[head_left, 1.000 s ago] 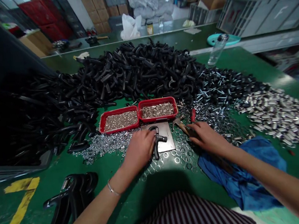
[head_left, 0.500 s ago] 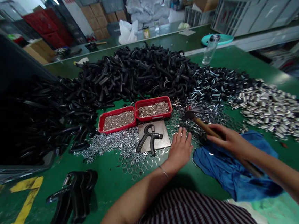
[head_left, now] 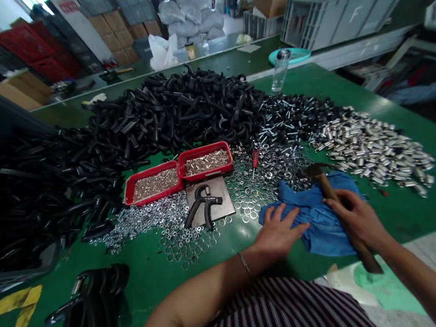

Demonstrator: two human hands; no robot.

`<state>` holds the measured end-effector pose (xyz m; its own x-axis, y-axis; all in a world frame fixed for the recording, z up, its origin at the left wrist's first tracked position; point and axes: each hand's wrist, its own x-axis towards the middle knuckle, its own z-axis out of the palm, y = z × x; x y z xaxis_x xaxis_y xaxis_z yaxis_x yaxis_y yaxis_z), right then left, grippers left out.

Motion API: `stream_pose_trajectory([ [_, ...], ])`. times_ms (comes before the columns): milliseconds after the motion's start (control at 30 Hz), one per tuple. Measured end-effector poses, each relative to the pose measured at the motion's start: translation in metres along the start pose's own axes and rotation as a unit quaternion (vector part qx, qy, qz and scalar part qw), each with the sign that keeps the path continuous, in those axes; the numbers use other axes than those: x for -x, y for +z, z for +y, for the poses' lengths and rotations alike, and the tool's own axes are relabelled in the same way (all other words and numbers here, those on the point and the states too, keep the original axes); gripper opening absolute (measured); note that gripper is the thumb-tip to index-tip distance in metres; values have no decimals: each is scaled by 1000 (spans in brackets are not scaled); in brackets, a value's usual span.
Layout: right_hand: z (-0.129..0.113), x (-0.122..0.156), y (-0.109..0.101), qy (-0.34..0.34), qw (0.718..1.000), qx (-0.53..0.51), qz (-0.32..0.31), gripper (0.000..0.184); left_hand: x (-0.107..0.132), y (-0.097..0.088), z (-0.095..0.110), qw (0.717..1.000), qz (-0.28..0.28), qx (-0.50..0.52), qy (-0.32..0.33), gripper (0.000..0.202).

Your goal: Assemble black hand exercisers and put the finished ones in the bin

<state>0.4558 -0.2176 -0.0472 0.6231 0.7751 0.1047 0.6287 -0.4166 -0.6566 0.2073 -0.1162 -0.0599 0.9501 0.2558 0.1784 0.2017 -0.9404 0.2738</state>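
My right hand (head_left: 360,217) is closed around the wooden handle of a hammer (head_left: 327,188), its dark head pointing away from me over the cloth's far edge. Fingers spread, my left hand (head_left: 279,232) lies on the near left part of a crumpled blue cloth (head_left: 314,221) and holds nothing. To the left of it, a black hand grip strengthener (head_left: 208,211) with a small spring rests on a square metal plate (head_left: 224,196). Loose metal rings (head_left: 249,196) lie between the plate and the cloth.
Two red trays (head_left: 206,173) of small metal pins stand behind the plate. Beyond is a heap of black handles (head_left: 183,110). Silver cylinders (head_left: 377,149) lie at right, a red screwdriver (head_left: 255,159) among the rings. Several grip strengtheners (head_left: 96,306) stand at front left.
My left hand has moved right, from beside the plate onto the cloth. The cloth is drawn leftward and away from me, and the hammer has lowered over it. The view has shifted right.
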Motion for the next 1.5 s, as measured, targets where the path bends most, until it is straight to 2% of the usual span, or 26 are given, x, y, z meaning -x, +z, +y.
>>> stream_pose_trajectory([
  [100, -20, -35, 25, -17, 999, -38, -32, 48, -21, -12, -29, 999, 5, 8, -31, 34],
  [200, -44, -70, 35, 5, 996, -89, 12, 44, -51, -46, -55, 995, 26, 65, -68, 29],
  [300, -69, -91, 13, 22, 990, -134, 40, 38, -73, -93, -59, 984, 69, 151, -72, 32],
  [367, -82, -92, -18, 28, 988, -146, 31, 34, -70, -118, -43, 981, 74, 178, -30, 32],
  [400, -85, -87, -35, 30, 989, -143, 28, 34, -62, -125, -31, 982, 69, 176, -4, 31],
  [467, -83, -64, -64, 35, 992, -119, 35, 33, -32, -123, -5, 988, 42, 145, 39, 29],
  [533, -71, -28, -77, 49, 994, -73, 62, 38, 8, -104, 15, 994, -4, 103, 47, 30],
  [600, -52, 12, -68, 75, 993, -34, 88, 46, 46, -74, 24, 995, -52, 81, 35, 30],
  [667, -31, 42, -43, 110, 988, -26, 106, 51, 70, -47, 22, 994, -78, 74, 12, 31],
  [733, -16, 53, -15, 135, 986, -24, 93, 51, 75, -28, 13, 995, -70, 70, -10, 30],
  [767, -11, 49, -3, 139, 986, -27, 87, 50, 70, -22, 7, 996, -57, 69, -20, 30],
  [867, -10, 11, 14, 124, 987, -60, 78, 45, 42, -16, -8, 995, -15, 78, -64, 30],
  [967, -25, -36, 6, 111, 989, -75, 62, 40, 17, -19, -15, 989, 8, 107, -106, 29],
  [1067, -40, -58, -13, 84, 993, -82, 4, 40, 21, -28, -13, 984, 20, 145, -104, 32],
  [1167, -40, -42, -22, 47, 984, -126, -113, 43, 55, -45, -9, 979, 65, 158, -109, 41],
  [1233, -35, -23, -16, 23, 978, -116, -174, 44, 83, -59, -14, 971, 122, 140, -153, 37],
  [1267, -33, -14, -9, -2, 978, -97, -184, 43, 96, -67, -22, 963, 152, 126, -186, 34],
  [1333, -31, -7, 7, -81, 984, -45, -155, 41, 117, -84, -44, 941, 202, 92, -255, 30],
  [1400, -37, -14, 21, -163, 983, 33, -71, 44, 128, -100, -72, 919, 231, 63, -312, 27],
  [1467, -54, -29, 32, -222, 969, 111, 7, 49, 129, -111, -100, 902, 243, 44, -354, 29],
  [1500, -68, -37, 38, -245, 961, 126, 25, 49, 126, -113, -112, 895, 242, 38, -372, 34],
])
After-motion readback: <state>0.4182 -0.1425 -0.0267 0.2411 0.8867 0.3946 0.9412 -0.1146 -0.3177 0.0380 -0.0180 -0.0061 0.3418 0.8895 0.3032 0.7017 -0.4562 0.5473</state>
